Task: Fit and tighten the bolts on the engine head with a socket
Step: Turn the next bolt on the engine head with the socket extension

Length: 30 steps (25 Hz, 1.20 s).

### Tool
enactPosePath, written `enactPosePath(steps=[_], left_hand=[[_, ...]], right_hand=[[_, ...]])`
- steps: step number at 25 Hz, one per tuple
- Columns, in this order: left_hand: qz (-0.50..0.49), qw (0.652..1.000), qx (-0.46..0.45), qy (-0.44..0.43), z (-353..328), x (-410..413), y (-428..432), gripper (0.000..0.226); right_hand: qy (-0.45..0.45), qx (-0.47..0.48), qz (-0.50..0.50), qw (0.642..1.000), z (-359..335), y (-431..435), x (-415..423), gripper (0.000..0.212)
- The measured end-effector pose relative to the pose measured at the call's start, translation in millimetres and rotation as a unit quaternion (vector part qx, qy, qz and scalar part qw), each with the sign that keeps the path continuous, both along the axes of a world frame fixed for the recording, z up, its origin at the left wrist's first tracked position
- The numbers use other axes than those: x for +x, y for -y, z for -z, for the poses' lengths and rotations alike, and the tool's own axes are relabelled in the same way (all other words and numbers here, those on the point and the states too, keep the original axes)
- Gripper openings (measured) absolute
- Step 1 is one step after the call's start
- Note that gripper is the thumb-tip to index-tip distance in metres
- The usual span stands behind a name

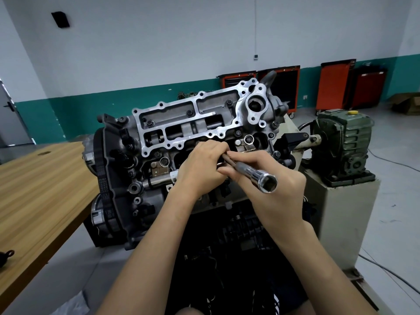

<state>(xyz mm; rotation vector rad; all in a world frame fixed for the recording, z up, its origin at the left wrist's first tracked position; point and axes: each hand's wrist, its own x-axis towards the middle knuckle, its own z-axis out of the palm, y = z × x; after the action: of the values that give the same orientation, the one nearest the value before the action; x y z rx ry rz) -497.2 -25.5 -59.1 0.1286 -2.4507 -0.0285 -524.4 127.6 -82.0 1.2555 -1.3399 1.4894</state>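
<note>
Left hand [201, 165], right hand [270, 178]: curled, touching.

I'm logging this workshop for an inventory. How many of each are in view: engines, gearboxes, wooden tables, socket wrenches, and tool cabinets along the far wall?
Grey metal engine: 1
Green cast-metal gearbox: 1
Light wooden table: 1
Chrome tubular socket wrench: 1
Red or orange wheeled tool cabinets: 4
Total: 8

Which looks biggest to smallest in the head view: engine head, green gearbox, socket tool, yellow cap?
1. engine head
2. green gearbox
3. socket tool, which is nearest the camera, so it likely looks bigger than it is
4. yellow cap on top of the gearbox, clearly the smallest
</note>
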Motion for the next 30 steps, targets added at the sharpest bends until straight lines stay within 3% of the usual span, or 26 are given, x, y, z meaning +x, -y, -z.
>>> enactPosePath(steps=[5, 10, 15, 20, 24, 30], left_hand=[[0.005, 0.999, 0.039, -0.02, -0.1, 1.6, -0.2, 0.011], [-0.006, 1.0, -0.007, 0.006, -0.7, -1.5, 0.0, 0.009], [0.005, 0.999, 0.035, -0.02, 0.7, 0.9, -0.9, 0.015], [-0.006, 1.0, 0.01, 0.009, -1.2, 0.4, -0.7, 0.01], [0.004, 0.999, 0.041, -0.024, -0.4, 1.5, -0.6, 0.012], [0.009, 1.0, 0.009, 0.005, -0.3, 0.1, 0.7, 0.011]], right_hand=[[-0.026, 0.061, -0.03, 0.997, 7.2, 4.3, 8.4, 0.033], [0.015, 0.004, -0.008, 1.0, -2.5, -0.8, 0.2, 0.02], [-0.013, 0.056, -0.036, 0.998, 5.4, 2.1, 6.9, 0.026], [0.015, -0.004, -0.006, 1.0, -1.2, 0.7, 2.1, 0.022], [-0.027, 0.046, -0.011, 0.999, 4.5, 4.3, 8.2, 0.031], [0.012, -0.009, -0.003, 1.0, -0.7, -0.3, 3.2, 0.023]])
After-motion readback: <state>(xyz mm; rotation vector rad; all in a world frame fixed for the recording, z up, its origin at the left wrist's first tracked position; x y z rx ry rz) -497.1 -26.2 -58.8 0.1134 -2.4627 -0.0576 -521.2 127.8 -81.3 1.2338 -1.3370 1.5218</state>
